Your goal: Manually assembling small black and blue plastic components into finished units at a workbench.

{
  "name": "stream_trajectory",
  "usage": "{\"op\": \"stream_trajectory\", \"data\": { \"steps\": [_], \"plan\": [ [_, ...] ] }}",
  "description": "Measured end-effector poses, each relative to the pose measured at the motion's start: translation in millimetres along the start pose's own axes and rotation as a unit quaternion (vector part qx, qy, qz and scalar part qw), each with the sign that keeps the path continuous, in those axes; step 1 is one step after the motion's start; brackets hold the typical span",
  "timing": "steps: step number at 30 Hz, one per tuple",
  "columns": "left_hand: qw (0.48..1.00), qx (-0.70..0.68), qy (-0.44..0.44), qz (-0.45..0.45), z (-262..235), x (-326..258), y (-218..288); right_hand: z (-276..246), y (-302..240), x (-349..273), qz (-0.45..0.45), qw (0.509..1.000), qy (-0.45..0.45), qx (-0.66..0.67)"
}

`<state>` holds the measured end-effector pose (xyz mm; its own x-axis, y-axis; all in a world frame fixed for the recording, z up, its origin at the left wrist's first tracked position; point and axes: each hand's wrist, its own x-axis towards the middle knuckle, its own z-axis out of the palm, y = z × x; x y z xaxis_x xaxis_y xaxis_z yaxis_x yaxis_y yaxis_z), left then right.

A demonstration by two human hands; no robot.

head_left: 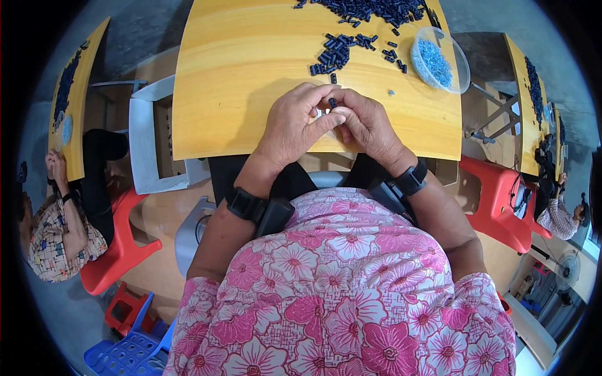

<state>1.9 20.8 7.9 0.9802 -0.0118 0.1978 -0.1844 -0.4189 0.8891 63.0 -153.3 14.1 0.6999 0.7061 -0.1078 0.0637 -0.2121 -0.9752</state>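
Note:
My left hand (291, 122) and my right hand (371, 125) meet over the near edge of the yellow wooden table (226, 75). Between their fingertips is a small dark cylindrical part (333, 102), mostly covered by the thumbs and fingers. Something small and pale shows beneath it; its kind I cannot make out. Both hands are closed, with the fingers curled inward. Just beyond my fingers lies a loose dark part (333, 79), and farther back is a small pile of similar dark parts (333, 53).
A larger heap of dark parts (376, 7) covers the table's far side. At the right stands a clear plastic bowl (463, 62) of small light-blue pieces (433, 62). A white box (143, 141) sits left of the table. Other people work at side tables, near red chairs (495, 203).

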Motion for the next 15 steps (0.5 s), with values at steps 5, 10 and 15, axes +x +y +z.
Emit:
{"op": "stream_trajectory", "data": {
  "steps": [5,10,15],
  "plan": [
    [1.000,0.005,-0.005,-0.010,1.2,0.4,-2.1,4.0,9.7,0.9,-0.118,0.988,0.040,-0.093],
    [0.999,-0.025,-0.015,-0.029,-0.4,1.9,2.0,3.0,10.6,1.3,-0.125,0.985,0.036,-0.115],
    [0.999,-0.011,-0.020,-0.029,-1.4,1.2,1.5,3.9,12.8,1.8,-0.129,0.984,0.034,-0.117]
  ]
}}
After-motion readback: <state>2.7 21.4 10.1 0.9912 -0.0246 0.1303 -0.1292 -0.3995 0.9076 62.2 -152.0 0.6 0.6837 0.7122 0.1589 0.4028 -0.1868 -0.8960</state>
